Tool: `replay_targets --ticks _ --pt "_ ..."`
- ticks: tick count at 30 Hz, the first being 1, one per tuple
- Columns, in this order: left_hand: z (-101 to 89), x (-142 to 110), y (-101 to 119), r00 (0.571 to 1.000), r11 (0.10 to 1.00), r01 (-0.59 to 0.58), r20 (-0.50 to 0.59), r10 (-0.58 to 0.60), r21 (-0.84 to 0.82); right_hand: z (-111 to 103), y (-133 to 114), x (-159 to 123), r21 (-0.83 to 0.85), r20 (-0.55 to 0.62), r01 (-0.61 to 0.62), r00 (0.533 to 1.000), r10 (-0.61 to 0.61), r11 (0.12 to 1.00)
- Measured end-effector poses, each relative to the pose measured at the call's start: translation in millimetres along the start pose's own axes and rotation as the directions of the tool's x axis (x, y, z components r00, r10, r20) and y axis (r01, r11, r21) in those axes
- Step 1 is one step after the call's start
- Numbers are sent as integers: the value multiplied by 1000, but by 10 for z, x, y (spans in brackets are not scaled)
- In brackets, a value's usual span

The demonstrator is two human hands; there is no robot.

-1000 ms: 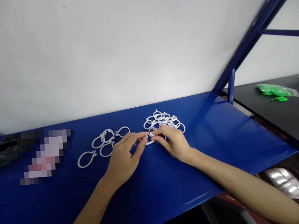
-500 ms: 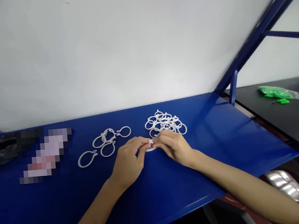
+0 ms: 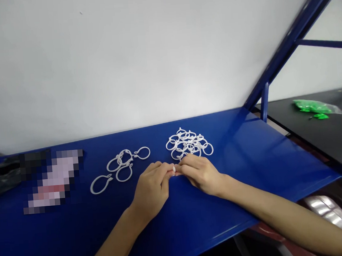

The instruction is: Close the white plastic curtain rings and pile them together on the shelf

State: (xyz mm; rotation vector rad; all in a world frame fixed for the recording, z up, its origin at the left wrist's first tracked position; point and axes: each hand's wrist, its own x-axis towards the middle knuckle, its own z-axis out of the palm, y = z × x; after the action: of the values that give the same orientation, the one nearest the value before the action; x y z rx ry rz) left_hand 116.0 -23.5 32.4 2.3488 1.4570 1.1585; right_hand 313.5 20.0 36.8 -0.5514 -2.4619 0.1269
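At far left, a crumpled, glossy black plastic bag point(image 3: 2, 182) lies on the smooth blue tabletop point(image 3: 184, 217), beside a pixelated pinkish oblong patch point(image 3: 57, 172) whose detail cannot be read. Next come 5 slim, smooth white plastic-looking open rings point(image 3: 101, 184) lying flat; the nearest has its flared ends pointing right, the farthest right has its ends pointing left, and 3 cluster between them. The left hand point(image 3: 150, 188) pinches a small white plastic-looking piece point(image 3: 174, 169) between thumb and forefinger, above the tabletop at its middle. The visible sliver stands taller than wide, its long axis near upright; fingers hide the rest, so its full shape and pointing cannot be told. The right hand point(image 3: 201, 172) grips the same piece from the other side, fingertips together, just before a pile of overlapping round white knobbed rings point(image 3: 190, 142). Farther right, a blue frame bar point(image 3: 283, 52) slants upward, and green pieces in clear film point(image 3: 314, 107) lie on a matte black table point(image 3: 322, 135).
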Motion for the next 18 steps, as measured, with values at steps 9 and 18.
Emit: replay_targets --ticks 9,18 --pt "-155 174 -297 989 903 144 -33 -143 406 -32 237 136 69 -265 -342 899 348 937" --pt "-168 130 -508 945 753 208 69 -319 624 -190 819 -15 -166 -227 -624 778 586 763"
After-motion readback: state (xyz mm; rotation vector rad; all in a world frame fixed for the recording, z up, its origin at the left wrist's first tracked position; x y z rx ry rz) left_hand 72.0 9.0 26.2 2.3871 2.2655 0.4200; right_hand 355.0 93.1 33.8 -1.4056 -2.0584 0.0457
